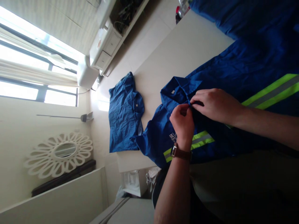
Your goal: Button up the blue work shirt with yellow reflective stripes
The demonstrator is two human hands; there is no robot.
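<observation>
The picture is turned on its side. A blue work shirt (233, 71) with yellow-green reflective stripes lies spread on a white table (187, 46), its collar (177, 87) pointing away from me. My left hand (182, 123), with a brown watch on the wrist, is closed in a pinch on the shirt's front edge just below the collar. My right hand (215, 104) meets it there, fingers pressed together on the same edge. Whatever sits between the fingertips is hidden.
A folded blue shirt (125, 113) lies at the table's far end. More blue cloth (233, 15) is heaped at one side. Beyond the table are a white drawer cabinet (105, 46), a bright window (28, 56) and a flower-shaped mirror (59, 152).
</observation>
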